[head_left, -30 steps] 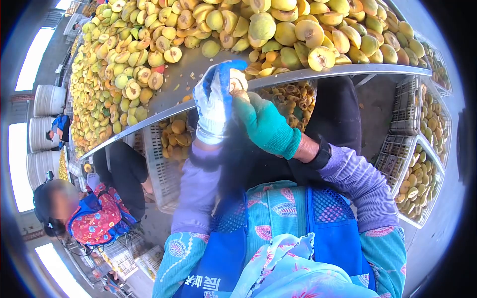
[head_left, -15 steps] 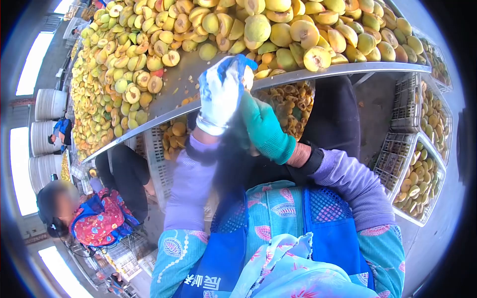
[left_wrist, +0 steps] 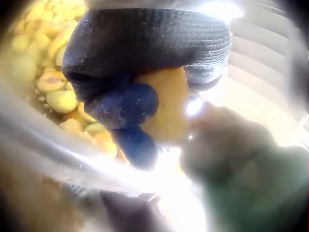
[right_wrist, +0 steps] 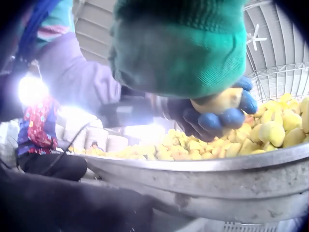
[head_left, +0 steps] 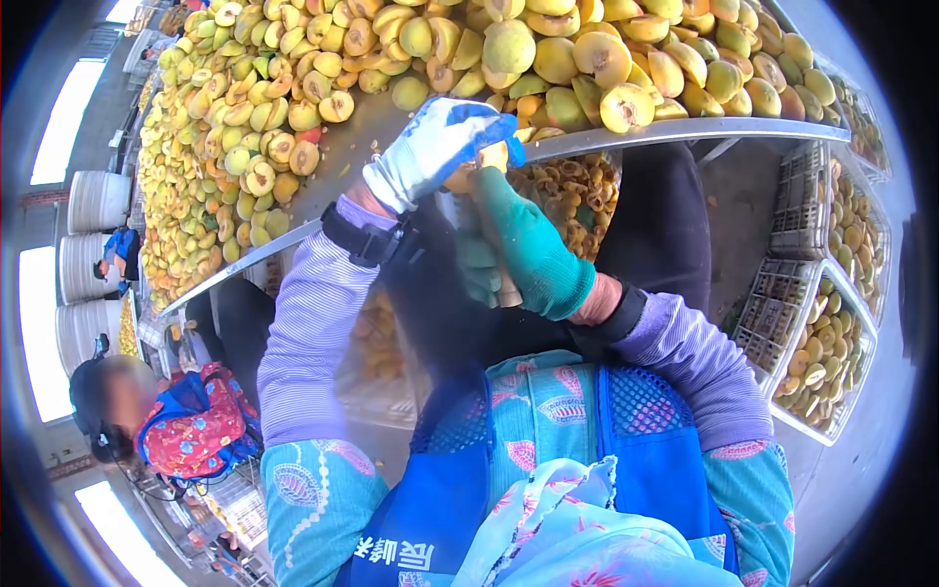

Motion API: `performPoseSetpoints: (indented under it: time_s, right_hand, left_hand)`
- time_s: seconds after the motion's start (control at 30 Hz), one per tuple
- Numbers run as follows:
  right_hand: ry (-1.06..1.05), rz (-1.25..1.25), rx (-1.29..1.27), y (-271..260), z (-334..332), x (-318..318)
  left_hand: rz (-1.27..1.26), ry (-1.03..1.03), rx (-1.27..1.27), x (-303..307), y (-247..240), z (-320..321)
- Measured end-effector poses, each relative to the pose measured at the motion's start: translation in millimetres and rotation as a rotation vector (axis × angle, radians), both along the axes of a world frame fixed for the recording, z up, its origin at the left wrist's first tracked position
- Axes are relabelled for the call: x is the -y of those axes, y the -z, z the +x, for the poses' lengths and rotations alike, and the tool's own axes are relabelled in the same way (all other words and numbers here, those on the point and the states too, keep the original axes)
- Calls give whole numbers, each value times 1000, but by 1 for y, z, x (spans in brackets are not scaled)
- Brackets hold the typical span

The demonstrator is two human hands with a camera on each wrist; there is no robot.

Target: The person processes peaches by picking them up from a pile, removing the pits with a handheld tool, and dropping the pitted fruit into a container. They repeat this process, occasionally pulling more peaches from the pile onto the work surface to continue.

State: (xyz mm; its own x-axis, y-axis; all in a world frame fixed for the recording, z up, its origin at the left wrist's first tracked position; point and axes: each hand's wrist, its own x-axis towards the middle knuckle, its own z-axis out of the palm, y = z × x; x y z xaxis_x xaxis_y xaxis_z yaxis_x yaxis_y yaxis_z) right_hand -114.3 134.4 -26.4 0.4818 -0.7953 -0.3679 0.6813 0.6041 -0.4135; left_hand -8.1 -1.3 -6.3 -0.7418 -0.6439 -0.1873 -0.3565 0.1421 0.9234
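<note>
My left hand point(head_left: 430, 147), in a white glove with blue-coated fingers, holds a yellow peach half point(left_wrist: 169, 104) over the front rim of the metal table. In the right wrist view its blue fingertips point(right_wrist: 231, 118) curl round the fruit. My right hand point(head_left: 543, 256), in a green glove, meets the peach from the near side, thumb end close to the fruit. Its fist grips a tool with a tan handle point(head_left: 509, 291), whose butt end sticks out below the fingers; the working end is hidden. Halved peaches point(head_left: 602, 59) are heaped just beyond both hands.
The table's raised metal rim point(head_left: 675, 134) curves in front of me. Below it sits a container of pitted scraps point(head_left: 577, 201). Crates of peach halves point(head_left: 822, 357) stand at right. Another person point(head_left: 191, 416) sits at left, near stacked white tubs point(head_left: 98, 201).
My left forearm has swung out to the left, and the left hand has turned from upright to slanting across the peach. The tan handle end now shows under my right fist.
</note>
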Motion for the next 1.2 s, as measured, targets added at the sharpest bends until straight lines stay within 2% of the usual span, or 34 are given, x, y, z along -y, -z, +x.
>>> performPoseSetpoints:
  time_s: [0.07, 0.1, 0.13, 0.17, 0.2, 0.27, 0.3, 0.33, 0.4, 0.43, 0.5, 0.57, 0.6, 0.67, 0.7, 0.73, 0.8, 0.87, 0.9, 1.0, 1.03, 1.13, 1.17, 1.2]
  right_hand:
    - [7, 8, 96, 2, -1, 5]
    - [12, -10, 137, 11, -2, 7]
    - [19, -28, 177, 17, -2, 7]
    - [-7, 62, 98, 4, -6, 6]
    - [-69, 38, 65, 4, -13, 8]
    - [-205, -2, 1, 9, -27, 11]
    - [-228, 11, -14, 10, -26, 6]
    - [-196, 47, 84, 10, -20, 3]
    - [-132, 124, 285, 11, -4, 0]
    - [-142, 42, 488, 24, -1, -1]
    - [-143, 70, 574, 19, -1, 0]
    - [-103, 27, 573, 19, 3, -3]
    - [-87, 26, 634, 20, 4, -2]
    - [-62, 35, 755, 20, 5, -2]
    - [-73, 14, 652, 16, 3, -1]
    - [-87, -9, 550, 10, -2, 2]
    - [-180, -29, 432, 14, -11, 5]
    - [-353, -11, 377, 26, -24, 5]
    - [-368, 95, 566, 32, -20, 6]
    - [-261, 132, 740, 18, -1, 9]
    - [-252, 163, 721, 9, 0, 10]
    - [-287, -1, 218, 1, 0, 7]
    - [-296, -11, 149, 4, -3, 7]
    - [-259, 23, 251, 7, 0, 6]
  left_hand:
    - [-456, -169, -56, -20, -6, -9]
    - [-812, -242, -142, -24, 10, -14]
    - [-416, -338, -318, -30, 17, -12]
    - [-316, -364, -277, -31, 20, -12]
    - [-205, -391, -236, -36, 23, -13]
    - [133, -322, -375, -42, 13, -3]
    - [1, -211, -217, -34, 12, 4]
    - [8, -237, -176, -38, 11, 2]
    - [-171, -180, -96, -29, 17, 5]
    - [-50, -111, -147, -23, 15, 6]
    - [209, 23, -241, -16, 7, 9]
    - [-67, 228, -188, -7, 4, 8]
    - [-47, 258, -130, -4, -5, 3]
    - [-29, 163, -265, -7, -1, 0]
    - [-18, 114, -325, -11, 3, 0]
    - [-332, -60, -328, -28, 7, -4]
    - [239, -228, -427, -34, 12, 1]
    - [-99, -49, -237, -29, 8, 9]
    - [-269, 37, -136, -27, 6, 14]
    - [-129, -123, -253, -28, -1, 17]
    - [81, -262, -461, -41, -3, 14]
    - [83, -155, -280, -33, 0, 28]
    - [-190, -31, -202, -26, 1, 29]
    - [-344, -59, -153, -27, 3, 29]
